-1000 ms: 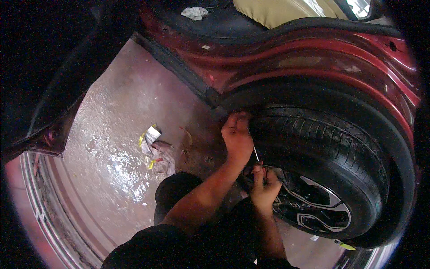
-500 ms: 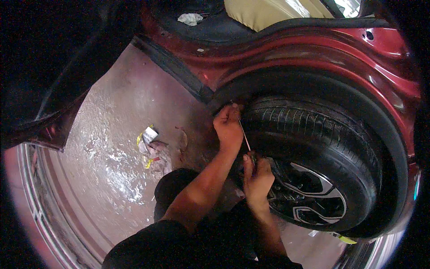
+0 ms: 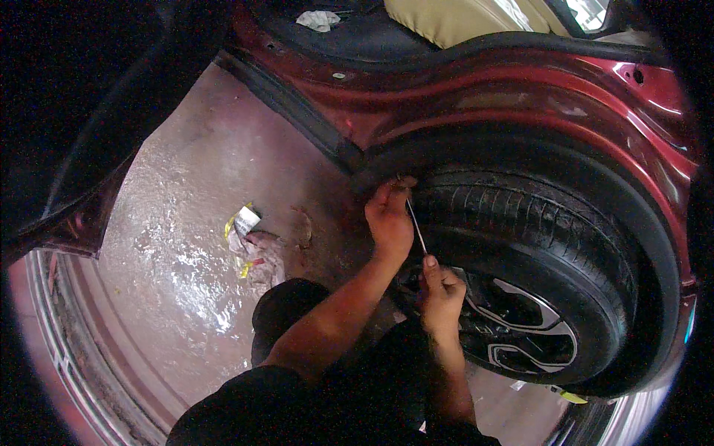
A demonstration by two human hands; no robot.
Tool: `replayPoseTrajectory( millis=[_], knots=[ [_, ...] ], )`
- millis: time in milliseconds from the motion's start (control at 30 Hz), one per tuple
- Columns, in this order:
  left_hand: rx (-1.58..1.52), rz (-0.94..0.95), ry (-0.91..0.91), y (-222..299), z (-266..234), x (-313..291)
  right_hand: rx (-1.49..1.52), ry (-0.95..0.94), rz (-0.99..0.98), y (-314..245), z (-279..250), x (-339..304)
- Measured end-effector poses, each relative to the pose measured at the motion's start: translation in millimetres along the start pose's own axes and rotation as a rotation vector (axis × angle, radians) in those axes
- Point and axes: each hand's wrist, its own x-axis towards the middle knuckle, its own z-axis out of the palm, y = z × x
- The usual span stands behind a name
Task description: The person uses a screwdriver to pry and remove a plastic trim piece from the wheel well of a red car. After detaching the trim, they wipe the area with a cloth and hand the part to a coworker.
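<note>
My right hand [image 3: 443, 297] is closed round the handle of a screwdriver [image 3: 418, 229], whose thin metal shaft slants up toward the front edge of the wheel arch. At its upper end, my left hand [image 3: 390, 219] has its fingers bent together by the black arch trim [image 3: 461, 141]. What those fingers pinch is hidden, and so is the screwdriver's tip. Just right of both hands is a black tyre [image 3: 535, 215] on a black and silver wheel [image 3: 550, 320].
Red car bodywork [image 3: 506, 89] curves over the wheel. An open door [image 3: 82, 149] fills the upper left, and a beige seat [image 3: 446, 18] shows inside. Crumpled wrappers or rags [image 3: 255, 249] lie on the wet, shiny floor [image 3: 178, 223]. A yellow scrap [image 3: 573, 398] lies below the wheel.
Both hands and the screwdriver sit slightly farther right and lower in the picture, as the view itself has shifted a little. The right hand has turned somewhat on the handle.
</note>
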Motion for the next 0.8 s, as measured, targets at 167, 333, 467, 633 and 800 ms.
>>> replayPoseTrajectory(
  millis=[167,333,467,633,800],
  knots=[
    [0.072,0.038,0.054,-5.7,6.4,-1.6,0.566,-0.178,0.47,-22.7,-6.5,6.2],
    [0.009,-0.003,-0.006,6.9,4.2,5.7,-0.007,-0.014,-0.02,-0.4,-1.1,4.3],
    [-0.081,-0.037,0.009,-9.3,0.5,10.3,-0.65,0.342,-0.801,5.7,6.1,-11.6],
    [-0.231,-0.092,-0.054,-0.6,0.0,9.4,-0.646,0.441,-0.776,14.8,10.9,-5.8],
    [-0.175,-0.112,-0.037,-0.3,-0.5,7.2,-0.511,0.371,-0.804,17.0,10.8,1.0]
  ],
)
